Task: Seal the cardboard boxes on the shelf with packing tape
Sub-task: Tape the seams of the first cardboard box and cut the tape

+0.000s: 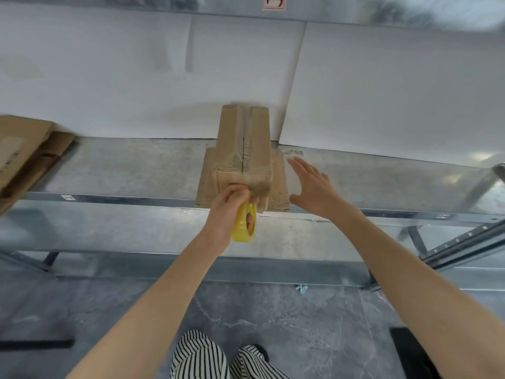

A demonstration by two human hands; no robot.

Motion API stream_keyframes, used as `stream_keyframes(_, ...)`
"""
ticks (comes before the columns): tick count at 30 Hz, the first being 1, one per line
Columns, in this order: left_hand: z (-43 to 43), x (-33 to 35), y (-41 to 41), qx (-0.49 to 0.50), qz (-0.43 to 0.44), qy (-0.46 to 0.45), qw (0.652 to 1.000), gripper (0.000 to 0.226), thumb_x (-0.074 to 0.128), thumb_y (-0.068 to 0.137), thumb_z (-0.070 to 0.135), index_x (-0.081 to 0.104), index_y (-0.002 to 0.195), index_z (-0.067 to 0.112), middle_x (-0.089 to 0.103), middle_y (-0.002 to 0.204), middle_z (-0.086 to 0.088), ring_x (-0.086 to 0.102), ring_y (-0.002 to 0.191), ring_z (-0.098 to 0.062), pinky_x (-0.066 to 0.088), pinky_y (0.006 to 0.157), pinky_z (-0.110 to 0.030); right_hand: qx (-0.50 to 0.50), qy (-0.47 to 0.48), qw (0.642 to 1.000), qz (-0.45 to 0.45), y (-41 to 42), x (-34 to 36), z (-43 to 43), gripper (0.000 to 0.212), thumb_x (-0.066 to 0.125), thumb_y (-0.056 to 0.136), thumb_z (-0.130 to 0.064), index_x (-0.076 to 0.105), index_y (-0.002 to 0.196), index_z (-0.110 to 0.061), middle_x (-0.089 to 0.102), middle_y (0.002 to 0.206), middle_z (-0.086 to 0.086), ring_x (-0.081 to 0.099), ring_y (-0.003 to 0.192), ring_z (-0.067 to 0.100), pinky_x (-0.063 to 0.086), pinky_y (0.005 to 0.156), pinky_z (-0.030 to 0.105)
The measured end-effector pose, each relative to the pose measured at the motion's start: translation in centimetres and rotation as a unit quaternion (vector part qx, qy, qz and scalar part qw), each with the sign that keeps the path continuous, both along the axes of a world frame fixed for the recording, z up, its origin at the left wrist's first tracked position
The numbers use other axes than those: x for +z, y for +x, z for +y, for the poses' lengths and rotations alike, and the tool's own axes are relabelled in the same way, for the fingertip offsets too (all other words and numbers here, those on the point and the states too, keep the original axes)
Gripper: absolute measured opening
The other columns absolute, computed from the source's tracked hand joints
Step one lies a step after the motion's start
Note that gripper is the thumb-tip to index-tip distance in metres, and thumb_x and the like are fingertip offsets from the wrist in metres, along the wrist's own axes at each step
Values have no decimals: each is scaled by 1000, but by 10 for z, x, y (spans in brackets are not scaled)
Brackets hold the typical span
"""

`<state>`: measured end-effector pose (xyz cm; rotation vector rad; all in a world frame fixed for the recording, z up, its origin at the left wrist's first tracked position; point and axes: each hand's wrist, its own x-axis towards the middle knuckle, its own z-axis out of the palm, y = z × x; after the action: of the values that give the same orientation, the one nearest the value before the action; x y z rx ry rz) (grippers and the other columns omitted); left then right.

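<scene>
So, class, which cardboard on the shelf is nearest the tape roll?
The narrow middle box, by the tape roll in the left hand; flat cardboard lies far left.

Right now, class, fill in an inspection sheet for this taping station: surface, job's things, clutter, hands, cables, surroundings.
Surface: grey metal shelf, scuffed.
Job's things: narrow cardboard box on a corrugated sheet at the shelf's front edge; yellow tape roll at the box's near end.
Clutter: flattened cardboard at the far left.
Grippers: left hand grips the tape roll; right hand open, fingers spread, right of the box and apart from it.
Cables: nothing seen.
Surroundings: white panels behind; grey floor below.
</scene>
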<state>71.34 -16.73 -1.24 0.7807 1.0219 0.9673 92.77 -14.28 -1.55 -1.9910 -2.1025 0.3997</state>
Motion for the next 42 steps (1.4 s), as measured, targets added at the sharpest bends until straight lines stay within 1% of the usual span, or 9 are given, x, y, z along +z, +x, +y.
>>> stream_keyframes(3, 1, -2, 2, -8, -3, 2, 1000, 6, 53, 95, 16, 58, 97, 13, 70, 93, -18, 53, 42, -18, 47, 43, -25, -75, -34, 996, 23, 27, -19, -3, 68, 59, 86, -14, 29, 147, -18, 25, 154, 3, 28, 137, 26, 27, 110, 46)
stream_keyframes(7, 1, -3, 3, -15, -34, -13, 999, 13, 45, 95, 11, 56, 101, 15, 70, 94, -16, 52, 41, -19, 46, 43, -24, -162, -33, 985, 54, 46, -39, 1, 41, 55, 90, -18, 49, 129, -11, 49, 128, 13, 45, 111, 29, 40, 93, 41)
stream_keyframes(12, 1, -4, 1, -22, -36, -5, 999, 15, 45, 94, 8, 57, 101, 16, 70, 95, -15, 52, 43, -20, 47, 44, -25, -217, -33, 976, 3, 49, -55, 11, 35, 55, 91, -26, 53, 120, -6, 48, 121, 13, 43, 109, 29, 37, 88, 39)
stream_keyframes(19, 2, -4, 1, -30, -37, -5, 999, 14, 46, 94, 8, 56, 101, 15, 70, 97, -16, 53, 43, -20, 48, 44, -26, -238, -63, 967, 57, 42, -51, 27, 22, 47, 93, -12, 52, 110, 1, 50, 116, 20, 50, 97, 34, 35, 74, 31)
stream_keyframes(25, 2, -1, 3, -45, -27, 1, 999, 11, 47, 95, 7, 56, 100, 13, 68, 100, -19, 53, 45, -20, 48, 46, -26, -241, 85, 926, 279, 9, 2, 31, 17, 44, 94, -10, 51, 92, 6, 61, 95, 23, 61, 85, 38, 46, 64, 40)
stream_keyframes(28, 1, 1, 3, -48, -31, 2, 998, 12, 48, 94, 6, 58, 97, 13, 68, 97, -15, 54, 46, -21, 49, 47, -27, -169, 195, 912, 319, -27, 40, 33, 2, 43, 96, -12, 45, 95, -11, 53, 81, -2, 55, 69, 14, 40, 57, 25)
stream_keyframes(32, 1, 4, 4, -43, -40, -9, 998, 11, 50, 94, 7, 57, 98, 14, 68, 100, -16, 55, 48, -20, 49, 47, -27, -22, 189, 952, 239, -72, 64, 42, 17, 38, 99, -15, 46, 108, -4, 50, 81, 2, 48, 63, 12, 33, 51, 25)
stream_keyframes(36, -3, -4, 1, -52, -46, -17, 997, 11, 49, 96, 10, 57, 101, 16, 69, 96, -14, 55, 49, -19, 48, 48, -27, 64, 110, 992, -3, -87, 52, 50, 37, 38, 101, -30, 45, 129, -7, 52, 117, 13, 52, 104, 30, 41, 81, 36)
stream_keyframes(42, -2, -21, -1, -68, 12, -30, 997, 10, 52, 96, 20, 60, 101, 18, 65, 85, -7, 54, 51, -17, 46, 48, -26, 68, 89, 994, -6, -87, 49, 58, 39, 41, 100, -32, 48, 130, -8, 51, 120, 14, 51, 109, 31, 41, 87, 36)
